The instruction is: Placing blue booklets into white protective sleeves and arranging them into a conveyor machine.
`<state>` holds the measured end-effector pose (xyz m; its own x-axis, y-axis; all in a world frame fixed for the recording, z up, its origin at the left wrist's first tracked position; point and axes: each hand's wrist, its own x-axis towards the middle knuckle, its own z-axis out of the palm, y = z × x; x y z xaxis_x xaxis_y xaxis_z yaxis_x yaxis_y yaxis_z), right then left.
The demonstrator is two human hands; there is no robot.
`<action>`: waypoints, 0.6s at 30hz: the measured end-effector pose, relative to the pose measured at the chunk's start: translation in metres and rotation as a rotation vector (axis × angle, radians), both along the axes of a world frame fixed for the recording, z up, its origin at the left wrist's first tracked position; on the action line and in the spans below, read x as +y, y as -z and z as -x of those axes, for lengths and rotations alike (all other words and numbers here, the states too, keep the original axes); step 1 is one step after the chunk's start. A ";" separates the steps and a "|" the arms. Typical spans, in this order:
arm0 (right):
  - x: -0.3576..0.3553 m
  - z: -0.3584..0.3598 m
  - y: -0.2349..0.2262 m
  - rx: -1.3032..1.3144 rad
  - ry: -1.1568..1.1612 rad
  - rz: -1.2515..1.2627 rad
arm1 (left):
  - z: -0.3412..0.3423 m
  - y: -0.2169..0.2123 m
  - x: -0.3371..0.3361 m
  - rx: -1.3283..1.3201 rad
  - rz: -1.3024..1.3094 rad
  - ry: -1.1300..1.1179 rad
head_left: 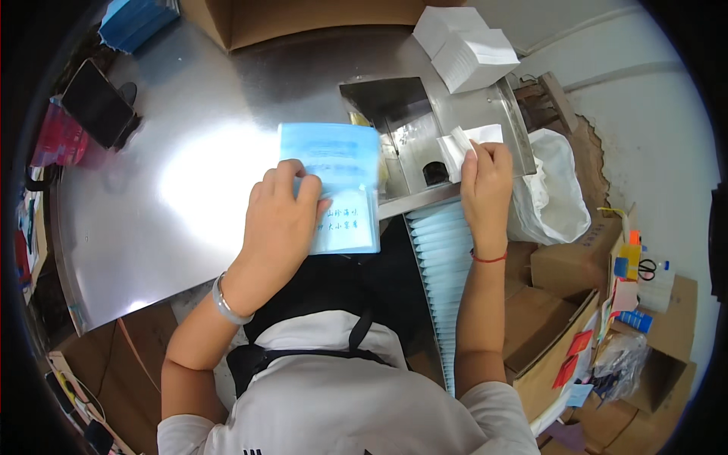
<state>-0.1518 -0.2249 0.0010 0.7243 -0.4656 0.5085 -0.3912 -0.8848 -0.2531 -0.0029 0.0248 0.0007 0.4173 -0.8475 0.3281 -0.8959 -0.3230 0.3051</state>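
My left hand is closed over the left side of a flat, light-blue printed plastic packet, its fingers curled at the middle where a fold or flap crosses it. The packet lies at the table's near edge, with a paler lower half. To the right, my right hand pinches a few folded white paper napkins between thumb and fingers, above a metal tray with compartments. The palm side of both hands is hidden.
Stacked white napkins stand beyond the tray. A long row of light-blue packets runs below it. At right hangs a white sack near cardboard boxes. A phone on a stand and blue packets sit far left.
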 end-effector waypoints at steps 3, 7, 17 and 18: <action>0.003 0.001 0.001 -0.035 0.051 -0.064 | 0.007 -0.011 0.000 0.011 0.043 -0.081; 0.004 0.000 -0.009 -0.047 0.082 -0.185 | 0.017 0.011 -0.009 -0.020 0.099 -0.076; 0.133 -0.018 -0.005 0.003 -0.640 -0.027 | -0.011 0.000 0.008 0.127 -0.060 0.077; 0.119 -0.024 -0.005 0.102 -0.541 0.011 | -0.007 -0.002 0.004 0.178 -0.019 0.096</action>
